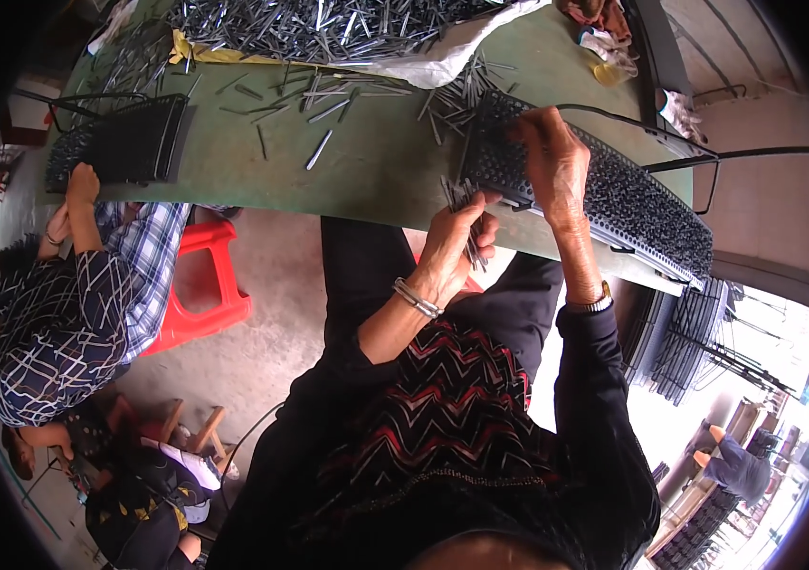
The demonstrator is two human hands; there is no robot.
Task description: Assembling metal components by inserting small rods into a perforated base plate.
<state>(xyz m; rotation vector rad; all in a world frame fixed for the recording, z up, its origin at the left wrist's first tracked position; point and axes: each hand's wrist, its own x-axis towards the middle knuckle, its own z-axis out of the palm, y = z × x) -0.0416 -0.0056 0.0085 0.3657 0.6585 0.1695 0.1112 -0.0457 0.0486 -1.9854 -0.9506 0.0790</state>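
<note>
A bunch of thin dark metal rods (462, 195) is gripped in my left hand (444, 249), close to the table's near edge. The fingers close round the rods, whose ends stick out above and below. My right hand (559, 171) is over the left part of a long black perforated rack (647, 206). Its fingers are bent and drawn together at the rack's surface; what they hold, if anything, is too small to make out. Many short dark pieces stand packed in the rack's holes towards the right. Loose rods (319, 150) lie scattered on the green table (380, 171).
A large heap of rods (328, 33) lies on a white sheet (442, 65) at the back. Black wire frames (656, 123) rise behind my rack. At left, a co-worker's hand (83, 182) rests by another rack (133, 147), near a red stool (200, 290).
</note>
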